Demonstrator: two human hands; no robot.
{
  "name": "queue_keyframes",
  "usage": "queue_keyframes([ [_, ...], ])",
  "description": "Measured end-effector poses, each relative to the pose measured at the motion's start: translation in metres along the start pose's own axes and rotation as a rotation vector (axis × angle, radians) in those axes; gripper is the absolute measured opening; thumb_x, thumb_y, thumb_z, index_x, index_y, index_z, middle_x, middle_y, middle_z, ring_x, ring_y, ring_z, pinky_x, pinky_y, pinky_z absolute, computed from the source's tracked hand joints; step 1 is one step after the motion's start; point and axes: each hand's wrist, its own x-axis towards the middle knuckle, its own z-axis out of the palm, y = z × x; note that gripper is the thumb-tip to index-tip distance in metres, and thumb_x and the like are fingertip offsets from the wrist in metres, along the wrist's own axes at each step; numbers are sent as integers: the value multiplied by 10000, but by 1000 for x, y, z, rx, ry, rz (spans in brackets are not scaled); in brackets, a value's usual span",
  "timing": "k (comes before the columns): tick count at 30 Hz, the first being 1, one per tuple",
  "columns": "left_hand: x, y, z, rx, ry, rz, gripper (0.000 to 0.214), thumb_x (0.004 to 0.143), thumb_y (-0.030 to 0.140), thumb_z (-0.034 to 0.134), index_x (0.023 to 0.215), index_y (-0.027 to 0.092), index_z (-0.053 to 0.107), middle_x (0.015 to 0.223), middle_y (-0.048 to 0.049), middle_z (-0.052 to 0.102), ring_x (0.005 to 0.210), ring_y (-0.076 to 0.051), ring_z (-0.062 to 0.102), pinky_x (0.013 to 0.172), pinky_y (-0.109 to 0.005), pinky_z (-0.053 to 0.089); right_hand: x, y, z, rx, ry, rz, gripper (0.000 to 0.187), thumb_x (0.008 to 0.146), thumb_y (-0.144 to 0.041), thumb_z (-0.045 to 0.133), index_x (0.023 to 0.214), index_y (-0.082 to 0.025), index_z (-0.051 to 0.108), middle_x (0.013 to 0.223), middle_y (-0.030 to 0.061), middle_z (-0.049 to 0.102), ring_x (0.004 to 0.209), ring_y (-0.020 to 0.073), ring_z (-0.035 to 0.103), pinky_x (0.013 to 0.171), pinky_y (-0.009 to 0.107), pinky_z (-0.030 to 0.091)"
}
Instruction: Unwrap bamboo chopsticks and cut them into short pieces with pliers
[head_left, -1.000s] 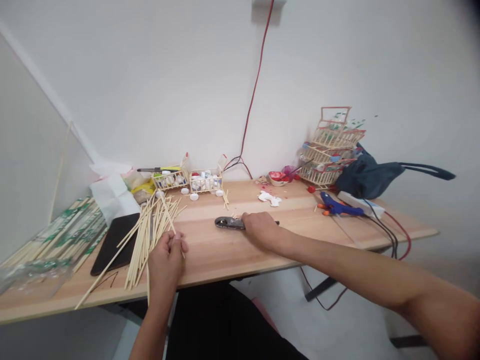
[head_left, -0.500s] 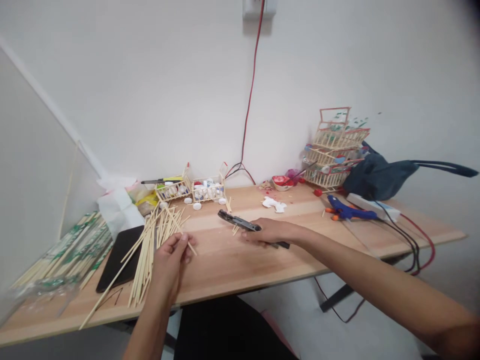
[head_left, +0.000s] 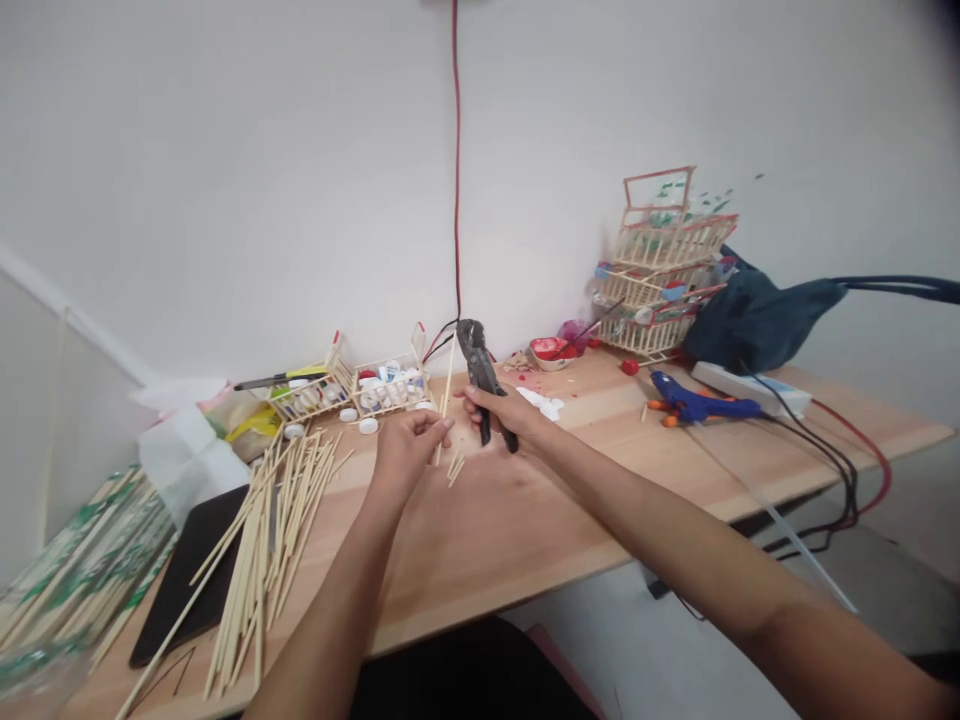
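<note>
Between the fingertips of my left hand (head_left: 411, 445) a thin wooden stick (head_left: 448, 378) stands nearly upright. My right hand (head_left: 501, 405) is closed round the handles of a dark hand cutter (head_left: 480, 365), a pliers-like tool with its head pointing up. The head is close beside the stick's upper end; I cannot tell whether they touch. A few short cut stick pieces (head_left: 455, 467) lie on the table just below both hands. Left of my left arm spreads a loose pile of long wooden sticks (head_left: 262, 550).
Two small stick baskets (head_left: 390, 390) with white caps stand by the wall. Stacked stick baskets (head_left: 660, 270), a dark blue bag (head_left: 765, 315) and a blue glue gun (head_left: 701, 402) are at the right. A red paint bowl (head_left: 553, 352) sits further back. Packaged sticks (head_left: 97, 550) lie far left.
My left hand has lifted the stick from the pile and brought it right, to the middle. My right hand has turned the cutter from lying flat to upright beside it. The view has shifted.
</note>
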Motion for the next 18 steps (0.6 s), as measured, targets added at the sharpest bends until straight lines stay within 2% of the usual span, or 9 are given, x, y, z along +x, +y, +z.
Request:
queue_keyframes([
  [3,13,-2,16,37,-75,26,298,721,455,634,666,163,660,539,2,613,397,-84,415,412,-207,296,1,9,0,-12,83,-132,416,685,-520,741,786,-170,540,567,-64,479,516,90,463,525,230,411],
  [7,18,-4,23,19,-165,-57,318,717,478,616,659,166,643,501,6,583,388,-96,412,413,-217,306,-3,13,-4,-53,139,-134,391,703,-504,724,751,-175,519,547,-64,481,494,86,452,491,223,378],
  [10,11,-4,6,133,-221,-23,262,745,419,577,679,176,653,500,12,562,444,-125,473,476,-233,357,-3,11,-6,48,192,-120,374,684,-465,748,728,-174,517,565,-61,485,507,82,456,499,226,390],
  [13,0,-9,-22,449,-268,56,126,721,269,587,691,192,683,643,-22,648,612,-169,570,580,-254,391,0,9,-6,195,247,-81,389,617,-431,795,691,-171,514,581,-53,493,528,84,462,500,230,403],
  [15,-8,-14,-36,641,-284,73,109,701,173,579,666,201,678,697,-32,669,683,-183,587,631,-265,391,1,9,-6,255,265,-38,402,576,-412,818,687,-170,517,583,-50,502,530,85,463,492,232,402],
  [18,-15,-21,-41,789,-347,94,150,722,111,554,685,202,667,766,-43,678,743,-189,595,689,-278,392,1,11,-6,309,281,13,418,543,-376,841,716,-171,520,582,-54,512,522,84,461,492,237,404],
])
